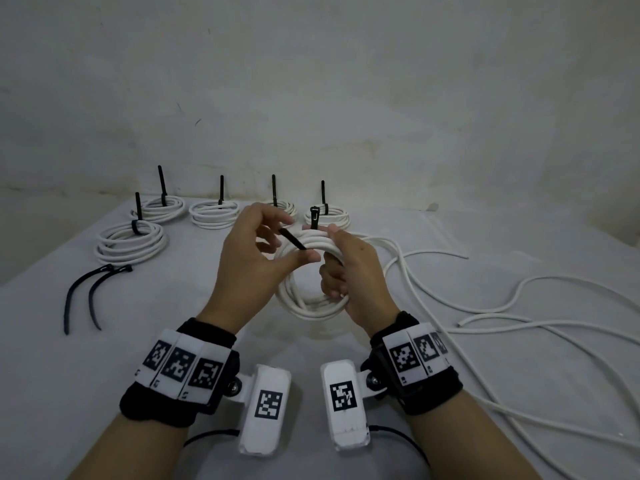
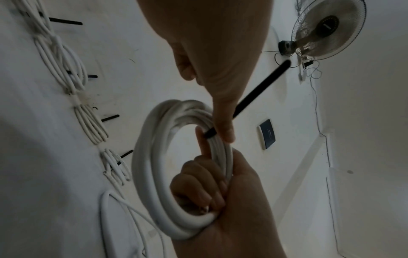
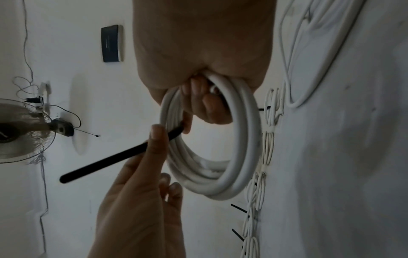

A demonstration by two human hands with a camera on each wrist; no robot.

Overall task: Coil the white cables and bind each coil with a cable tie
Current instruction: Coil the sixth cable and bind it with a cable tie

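Observation:
My right hand (image 1: 334, 258) grips a white cable coil (image 1: 304, 301) and holds it upright above the table, fingers curled through its middle. A black cable tie (image 1: 292, 241) wraps the coil's top, and its head (image 1: 314, 216) sticks up beside my right thumb. My left hand (image 1: 294, 242) pinches the tie's tail just left of the coil. In the left wrist view the tie (image 2: 260, 90) runs from the coil (image 2: 150, 174) past my thumb. In the right wrist view the coil (image 3: 243, 139) hangs from my right hand (image 3: 205, 101), and the tie's tail (image 3: 106, 160) points away.
Several bound coils (image 1: 131, 240) with upright black tie tails lie along the back of the white table, near the wall. Two spare black ties (image 1: 93, 292) lie at the left. Loose white cables (image 1: 485, 306) sprawl over the right side.

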